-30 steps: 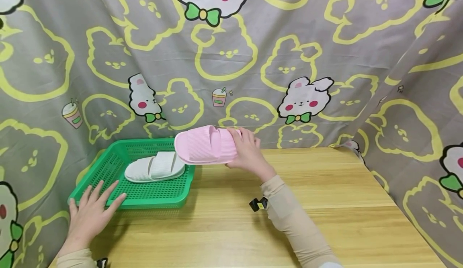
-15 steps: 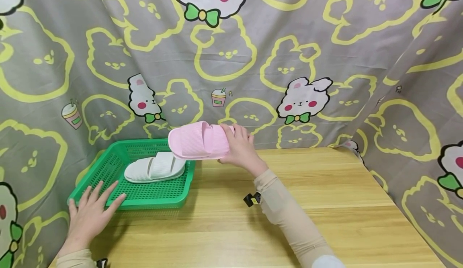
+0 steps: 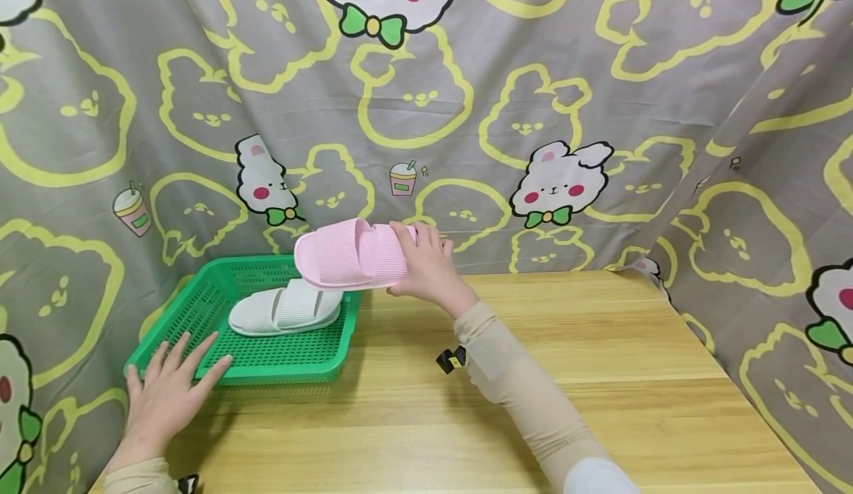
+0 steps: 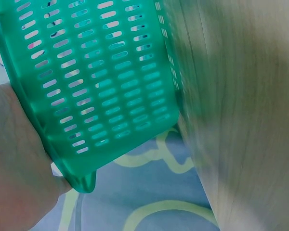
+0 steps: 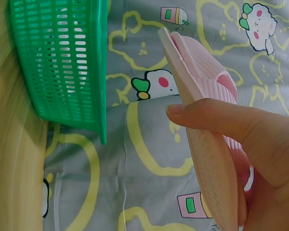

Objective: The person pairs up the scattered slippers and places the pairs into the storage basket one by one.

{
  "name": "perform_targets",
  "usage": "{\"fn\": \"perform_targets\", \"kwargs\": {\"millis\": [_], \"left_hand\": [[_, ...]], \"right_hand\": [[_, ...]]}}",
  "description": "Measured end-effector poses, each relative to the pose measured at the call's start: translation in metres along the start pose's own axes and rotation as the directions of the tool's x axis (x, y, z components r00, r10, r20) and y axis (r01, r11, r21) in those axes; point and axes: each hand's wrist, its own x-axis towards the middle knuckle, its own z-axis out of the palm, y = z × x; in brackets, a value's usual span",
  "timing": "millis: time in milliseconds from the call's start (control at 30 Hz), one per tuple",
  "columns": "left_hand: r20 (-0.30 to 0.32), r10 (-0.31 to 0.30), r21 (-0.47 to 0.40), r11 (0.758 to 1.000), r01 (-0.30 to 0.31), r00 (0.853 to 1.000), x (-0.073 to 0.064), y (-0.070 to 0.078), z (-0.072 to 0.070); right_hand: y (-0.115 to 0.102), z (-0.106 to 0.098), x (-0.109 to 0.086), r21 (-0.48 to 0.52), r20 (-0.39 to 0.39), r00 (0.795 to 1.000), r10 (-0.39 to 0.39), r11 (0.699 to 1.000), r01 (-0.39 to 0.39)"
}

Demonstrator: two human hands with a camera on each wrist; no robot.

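Note:
My right hand [image 3: 426, 264] grips a pink slipper [image 3: 340, 253] by its right end, thumb along the sole in the right wrist view. The slipper is held up in the air, its left end overlapping the back right of a green plastic basket [image 3: 293, 372] in the head view. Inside that basket lies a white slipper [image 3: 266, 310], its right end partly covered by the pink one. My left hand [image 3: 166, 398] rests on the basket's front left rim with fingers spread straight. In the left wrist view the basket's slotted wall [image 4: 96, 86] shows beside the hand.
The basket stands at the left of a wooden table [image 3: 566, 375], close to a grey curtain [image 3: 466, 109] with yellow animal outlines. Curtain also hangs along the left and right sides. A small black device [image 3: 451, 360] sits at the right wrist.
My right hand has carried the pink slipper leftward and slightly up, over toward the basket. The left hand, the basket and the white slipper have stayed in place.

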Motion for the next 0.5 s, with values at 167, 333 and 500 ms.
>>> {"fn": "perform_targets", "kwargs": {"millis": [167,333,500], "left_hand": [[-0.008,0.003,-0.003,1.0,-0.003,1.0,-0.001,0.0,-0.001],[-0.014,0.003,-0.002,1.0,-0.003,1.0,-0.001,-0.001,-0.001],[-0.012,-0.002,0.001,1.0,0.002,1.0,0.0,-0.001,-0.001]], "right_hand": [[-0.009,0.0,0.004,0.009,0.007,1.0,-0.003,1.0,0.003],[-0.02,-0.001,0.009,0.002,0.023,0.999,-0.024,1.0,0.024],[-0.03,-0.004,0.016,-0.029,0.044,0.998,-0.038,0.999,0.039]]}}
